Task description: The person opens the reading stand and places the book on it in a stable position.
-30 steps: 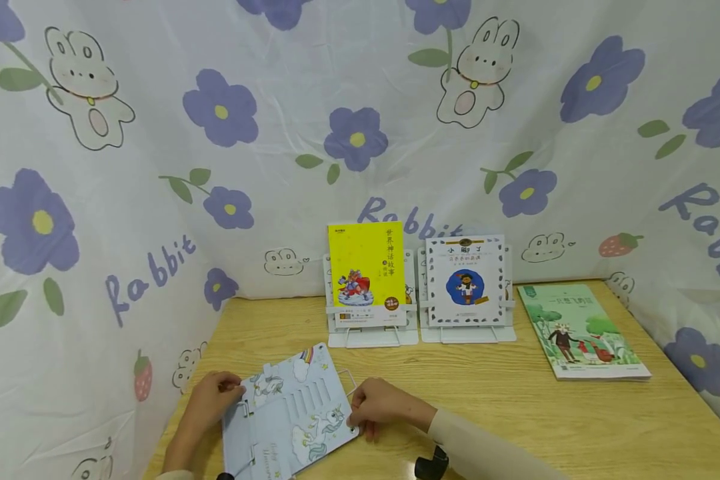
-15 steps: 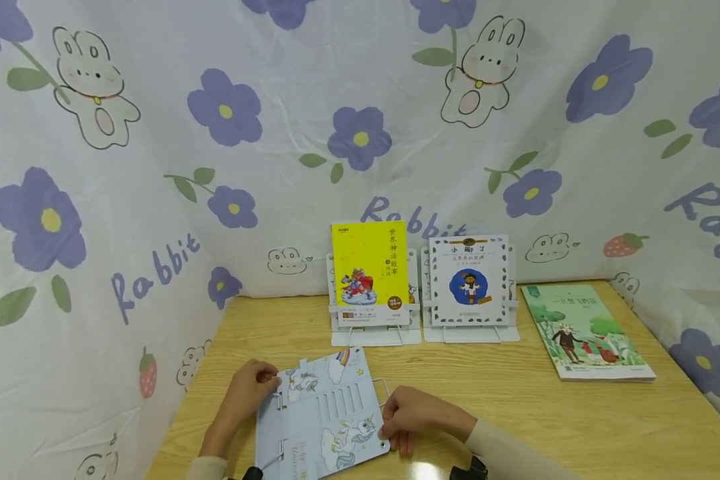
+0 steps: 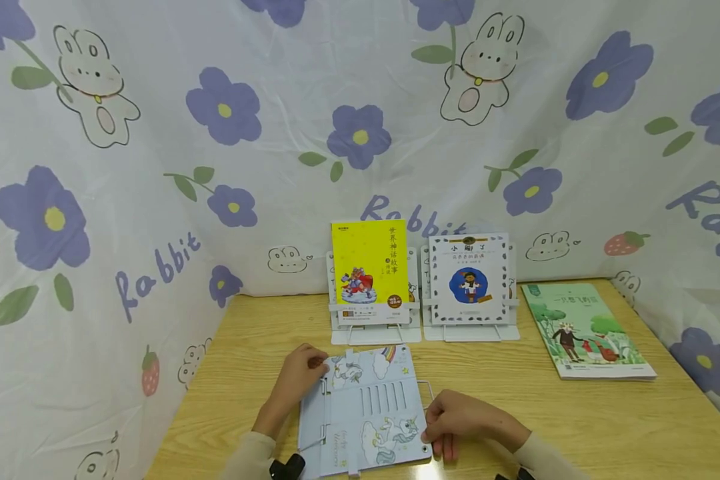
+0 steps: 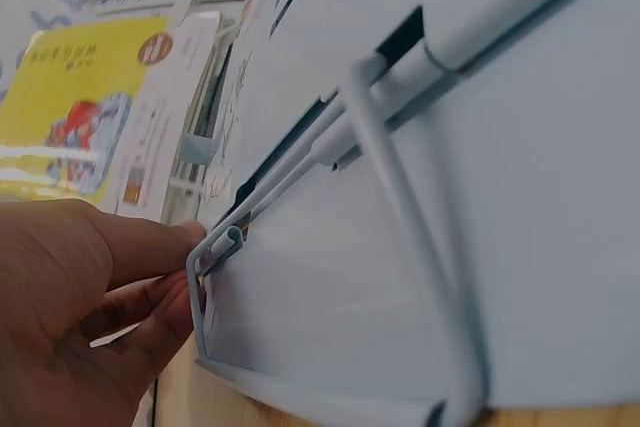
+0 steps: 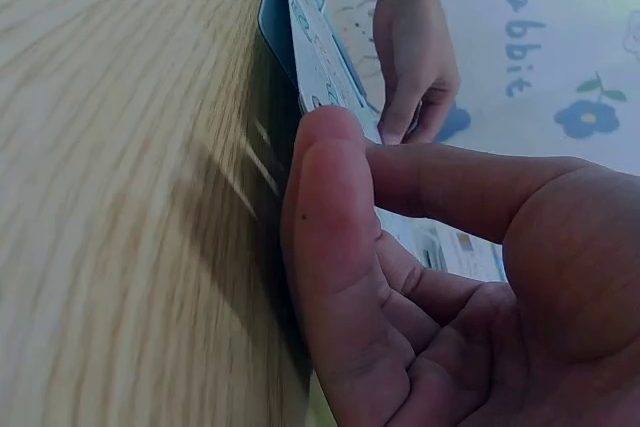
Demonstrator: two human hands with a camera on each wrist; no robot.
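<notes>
A pale blue metal book stand [image 3: 384,407] with unicorns, a rainbow and slots printed on it lies low over the front of the table, its hinged base and wire legs to the left. My left hand [image 3: 297,380] pinches its upper left corner by the hinge. The left wrist view shows that hand [image 4: 90,297] with thumb and fingertips on the edge beside a bent wire leg [image 4: 400,187]. At the lower right corner, my right hand [image 3: 465,420] pinches the stand between thumb and fingers. In the right wrist view its fingers [image 5: 335,237] hide most of that corner.
Behind stand two similar book stands, one holding a yellow book [image 3: 369,267], the other a white-bordered book [image 3: 469,280]. A green book [image 3: 585,333] lies flat at the right of the wooden table [image 3: 486,367]. A patterned curtain [image 3: 288,167] hangs behind and to the left.
Both hands have moved right across the table with the book stand between them, and it has turned a little straighter. The books at the back have stayed put.
</notes>
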